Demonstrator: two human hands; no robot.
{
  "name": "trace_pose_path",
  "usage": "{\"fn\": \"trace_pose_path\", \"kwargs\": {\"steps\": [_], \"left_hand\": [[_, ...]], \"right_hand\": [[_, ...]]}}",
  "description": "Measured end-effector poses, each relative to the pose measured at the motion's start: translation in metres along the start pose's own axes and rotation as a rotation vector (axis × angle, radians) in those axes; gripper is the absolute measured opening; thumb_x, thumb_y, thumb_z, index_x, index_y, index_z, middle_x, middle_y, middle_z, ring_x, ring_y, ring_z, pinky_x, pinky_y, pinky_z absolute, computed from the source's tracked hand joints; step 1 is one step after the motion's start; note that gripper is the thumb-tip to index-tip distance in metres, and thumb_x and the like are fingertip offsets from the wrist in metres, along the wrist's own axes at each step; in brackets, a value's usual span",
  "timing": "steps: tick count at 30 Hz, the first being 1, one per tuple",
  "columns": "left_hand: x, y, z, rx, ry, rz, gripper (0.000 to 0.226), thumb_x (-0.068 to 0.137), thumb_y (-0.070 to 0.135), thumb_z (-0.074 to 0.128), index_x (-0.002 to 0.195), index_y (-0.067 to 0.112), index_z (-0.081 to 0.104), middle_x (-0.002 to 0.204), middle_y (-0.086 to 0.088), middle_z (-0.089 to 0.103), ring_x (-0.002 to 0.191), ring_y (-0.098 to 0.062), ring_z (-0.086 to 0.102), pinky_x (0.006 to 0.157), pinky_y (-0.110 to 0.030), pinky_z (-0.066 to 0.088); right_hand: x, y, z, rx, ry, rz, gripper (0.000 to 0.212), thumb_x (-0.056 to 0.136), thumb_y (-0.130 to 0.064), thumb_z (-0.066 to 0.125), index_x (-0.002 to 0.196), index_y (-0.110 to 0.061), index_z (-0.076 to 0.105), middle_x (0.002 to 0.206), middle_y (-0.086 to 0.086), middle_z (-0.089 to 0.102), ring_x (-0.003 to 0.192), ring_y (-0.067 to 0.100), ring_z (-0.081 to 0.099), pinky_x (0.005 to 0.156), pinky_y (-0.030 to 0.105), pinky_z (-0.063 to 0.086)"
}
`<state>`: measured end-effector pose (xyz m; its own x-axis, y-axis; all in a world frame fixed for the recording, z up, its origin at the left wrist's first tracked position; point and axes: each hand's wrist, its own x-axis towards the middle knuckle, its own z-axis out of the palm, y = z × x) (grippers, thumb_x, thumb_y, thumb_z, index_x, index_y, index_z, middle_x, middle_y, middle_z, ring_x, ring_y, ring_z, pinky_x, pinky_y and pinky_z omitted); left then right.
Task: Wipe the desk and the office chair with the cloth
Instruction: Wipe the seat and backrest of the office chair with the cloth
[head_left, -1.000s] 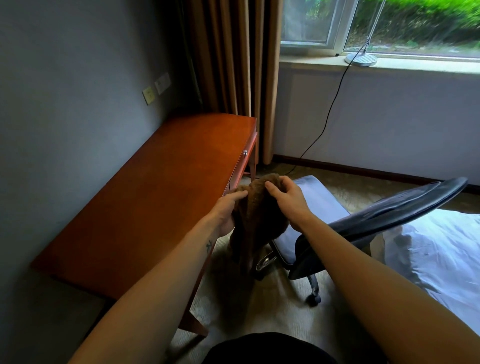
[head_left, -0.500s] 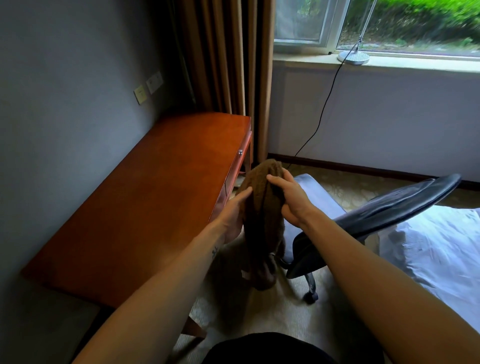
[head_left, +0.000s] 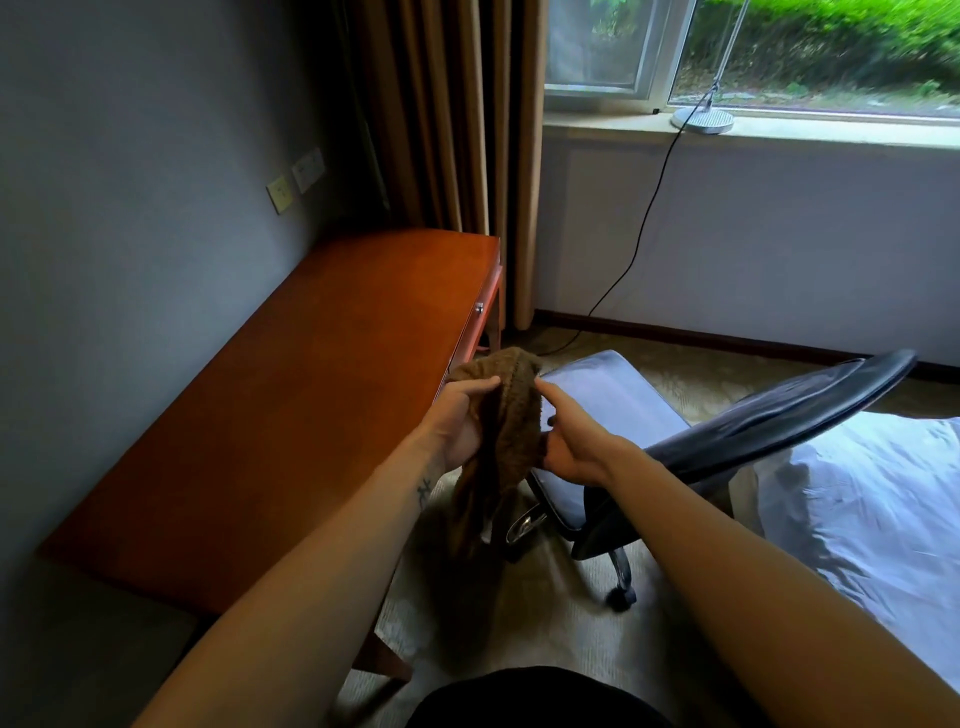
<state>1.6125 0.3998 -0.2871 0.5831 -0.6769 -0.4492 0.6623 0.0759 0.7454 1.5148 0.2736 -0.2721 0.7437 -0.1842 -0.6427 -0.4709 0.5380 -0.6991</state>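
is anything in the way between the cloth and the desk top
Nothing visible is. The left hand and the right hand hold the cloth in the air just off the front edge of the desk, beside the chair, with only open air between cloth and wood.

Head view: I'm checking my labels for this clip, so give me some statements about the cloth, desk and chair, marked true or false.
The left hand and right hand both hold the cloth. True.
The office chair stands right of the desk. True.
The cloth lies on the desk. False: it hangs in the air beside it.
A lamp base sits on the desk. False: the lamp base sits on the windowsill.
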Motion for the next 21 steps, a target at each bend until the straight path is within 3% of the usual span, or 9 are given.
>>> {"fn": "trace_pose_path", "kwargs": {"steps": [2, 4, 6, 7, 9, 11, 15, 18, 21], "left_hand": [[-0.002, 0.000, 0.000, 0.016, 0.006, 0.020, 0.029, 0.099, 0.009, 0.049, 0.124, 0.006, 0.064, 0.123, -0.017, 0.066, 0.115, -0.032, 0.061, 0.091, -0.041, 0.049], [-0.005, 0.001, 0.000, -0.019, 0.021, 0.031, 0.027, 0.100, 0.004, 0.045, 0.118, 0.006, 0.065, 0.117, -0.016, 0.069, 0.110, -0.031, 0.063, 0.089, -0.041, 0.051], [-0.005, 0.004, -0.002, -0.047, 0.023, 0.042, 0.028, 0.101, 0.003, 0.044, 0.121, 0.005, 0.063, 0.119, -0.018, 0.068, 0.113, -0.032, 0.063, 0.095, -0.044, 0.051], [-0.006, 0.006, -0.003, -0.041, 0.020, 0.048, 0.029, 0.101, 0.004, 0.045, 0.124, 0.004, 0.062, 0.120, -0.018, 0.068, 0.114, -0.032, 0.063, 0.096, -0.044, 0.051], [-0.009, 0.010, -0.004, 0.022, 0.016, 0.058, 0.028, 0.101, 0.006, 0.048, 0.126, 0.004, 0.062, 0.117, -0.016, 0.071, 0.109, -0.029, 0.067, 0.091, -0.041, 0.053], [-0.009, 0.011, -0.006, 0.109, 0.021, 0.064, 0.031, 0.099, 0.006, 0.053, 0.129, 0.004, 0.062, 0.123, -0.015, 0.070, 0.115, -0.030, 0.065, 0.096, -0.043, 0.052], [-0.008, 0.010, -0.009, 0.112, 0.076, 0.060, 0.039, 0.098, 0.002, 0.055, 0.137, 0.004, 0.054, 0.134, -0.017, 0.063, 0.121, -0.032, 0.061, 0.095, -0.043, 0.053], [-0.012, 0.009, -0.006, 0.167, 0.078, 0.054, 0.044, 0.093, 0.006, 0.066, 0.135, 0.004, 0.053, 0.131, -0.016, 0.064, 0.116, -0.028, 0.064, 0.084, -0.035, 0.054], [-0.012, 0.008, -0.003, 0.202, 0.133, 0.030, 0.045, 0.090, 0.004, 0.069, 0.131, 0.006, 0.051, 0.127, -0.016, 0.064, 0.112, -0.028, 0.064, 0.081, -0.035, 0.053]], "right_hand": [[-0.003, 0.000, 0.005, -0.105, -0.003, 0.013, 0.040, 0.104, -0.048, 0.040, 0.084, -0.015, 0.050, 0.085, 0.011, 0.064, 0.083, 0.024, 0.060, 0.076, 0.035, 0.050], [-0.001, 0.001, 0.006, -0.181, 0.004, -0.019, 0.037, 0.104, -0.049, 0.041, 0.101, -0.017, 0.059, 0.090, 0.006, 0.066, 0.082, 0.019, 0.064, 0.065, 0.030, 0.051], [0.007, 0.000, 0.004, -0.196, 0.049, -0.071, 0.045, 0.103, -0.044, 0.047, 0.124, -0.007, 0.062, 0.092, 0.005, 0.069, 0.082, 0.017, 0.067, 0.063, 0.027, 0.052], [0.011, -0.001, 0.003, -0.169, 0.063, -0.071, 0.045, 0.103, -0.041, 0.049, 0.127, -0.005, 0.062, 0.091, 0.005, 0.070, 0.081, 0.017, 0.068, 0.063, 0.027, 0.052], [0.013, -0.003, 0.001, -0.116, 0.066, -0.065, 0.039, 0.101, -0.039, 0.054, 0.123, -0.008, 0.064, 0.095, 0.004, 0.071, 0.086, 0.017, 0.067, 0.067, 0.028, 0.052], [0.017, -0.007, 0.000, -0.071, 0.084, -0.080, 0.034, 0.099, -0.039, 0.058, 0.117, -0.011, 0.067, 0.106, 0.006, 0.073, 0.096, 0.018, 0.067, 0.074, 0.030, 0.052], [0.020, -0.012, 0.002, 0.081, 0.076, -0.151, 0.022, 0.097, -0.022, 0.064, 0.108, -0.004, 0.068, 0.112, 0.015, 0.073, 0.101, 0.025, 0.070, 0.092, 0.039, 0.055], [0.020, -0.015, 0.003, 0.108, 0.042, -0.224, 0.026, 0.093, -0.014, 0.067, 0.117, -0.003, 0.065, 0.115, 0.020, 0.071, 0.104, 0.030, 0.071, 0.090, 0.041, 0.058], [0.019, -0.019, 0.003, 0.166, 0.097, -0.290, 0.029, 0.090, -0.013, 0.070, 0.118, -0.013, 0.059, 0.117, 0.020, 0.066, 0.107, 0.033, 0.067, 0.085, 0.043, 0.059]]}}
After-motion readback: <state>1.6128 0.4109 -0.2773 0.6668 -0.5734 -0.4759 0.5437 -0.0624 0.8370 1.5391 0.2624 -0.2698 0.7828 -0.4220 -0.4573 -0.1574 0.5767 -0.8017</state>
